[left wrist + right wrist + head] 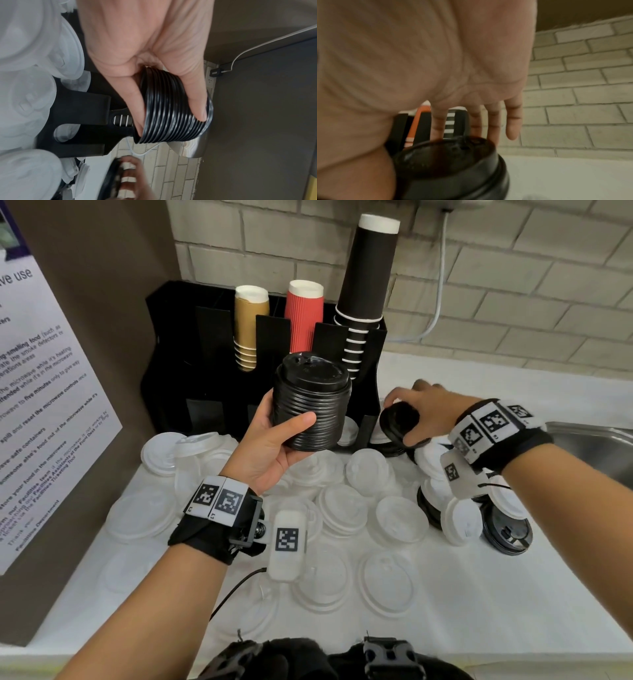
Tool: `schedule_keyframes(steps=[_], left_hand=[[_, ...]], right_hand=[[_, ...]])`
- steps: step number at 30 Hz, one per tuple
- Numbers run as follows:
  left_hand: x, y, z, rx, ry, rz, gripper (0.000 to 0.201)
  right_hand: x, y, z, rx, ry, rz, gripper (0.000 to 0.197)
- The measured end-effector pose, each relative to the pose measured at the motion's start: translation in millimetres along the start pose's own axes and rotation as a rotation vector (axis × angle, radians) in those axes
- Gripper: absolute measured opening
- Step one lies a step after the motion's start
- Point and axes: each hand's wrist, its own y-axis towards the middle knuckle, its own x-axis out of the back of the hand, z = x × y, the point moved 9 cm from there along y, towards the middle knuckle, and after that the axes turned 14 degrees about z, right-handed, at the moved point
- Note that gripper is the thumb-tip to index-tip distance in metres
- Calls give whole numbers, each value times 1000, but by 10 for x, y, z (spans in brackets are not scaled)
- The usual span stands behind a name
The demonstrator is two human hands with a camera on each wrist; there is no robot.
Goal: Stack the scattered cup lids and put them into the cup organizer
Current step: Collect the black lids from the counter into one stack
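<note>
Gripping a stack of black lids (310,405) before the cup organizer (171,344), the left hand (270,446); right hand (424,412) pinches one black lid (399,422) above the tabletop (479,594).

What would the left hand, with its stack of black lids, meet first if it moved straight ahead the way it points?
Probably the black plastic cup organizer: the left hand holds the stack of black plastic lids just before its front slots, near the red ribbed cups. Depth is unclear.
</note>
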Motion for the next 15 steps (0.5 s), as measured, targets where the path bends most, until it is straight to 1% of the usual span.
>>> schedule_keyframes(steps=[3,5,7,10,13,15], left_hand=[[-12,5,34,6,-11,-6,57],[-32,13,49,10,-12,-6,63],[-49,23,66,14,-12,-6,68],[-66,26,78,13,-15,-9,61],[-90,13,82,14,-8,-8,64],[-115,9,75,16,-2,-6,69]], right_hand=[[296,-190,28,115,229,-172,66],[468,-338,150,261,385,-265,62],[590,-510,326,424,518,-319,59],[679,-722,593,595,622,-333,55],[692,-827,823,661,622,-307,54],[679,-867,945,692,594,-303,53]])
